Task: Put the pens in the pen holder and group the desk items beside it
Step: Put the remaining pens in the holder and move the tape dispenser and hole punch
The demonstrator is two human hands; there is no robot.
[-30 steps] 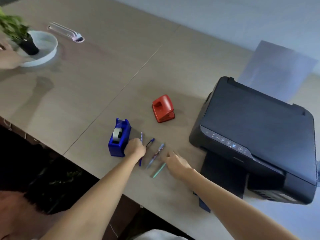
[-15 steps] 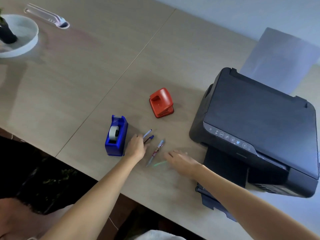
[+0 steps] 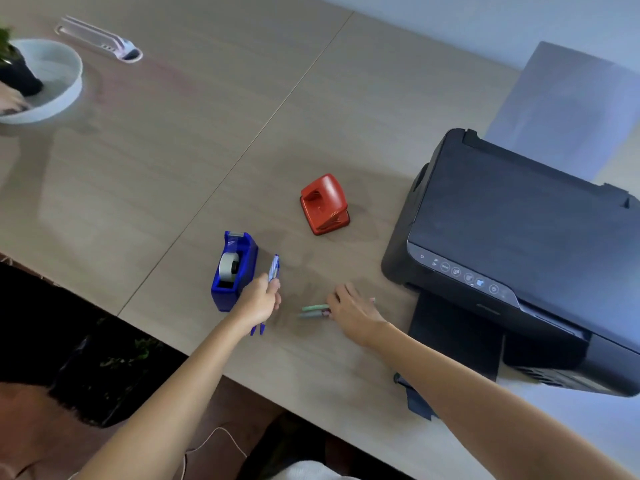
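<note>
Head view, near to far: left hand (image 3: 260,299), grip closed on blue plastic pens (image 3: 273,268), long axis toward twelve o'clock. Right hand (image 3: 349,306) flat on pale wooden surface (image 3: 173,150), fingers over green pens (image 3: 313,310) lying three-to-nine; grip unclear. No pen holder visible.

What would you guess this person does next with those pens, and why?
Probably close the right hand on the two greenish pens lying under its fingertips and lift them. The left hand already grips the blue pens beside the tape dispenser. No pen holder shows in this view, so gathering looks like the first step.
</note>
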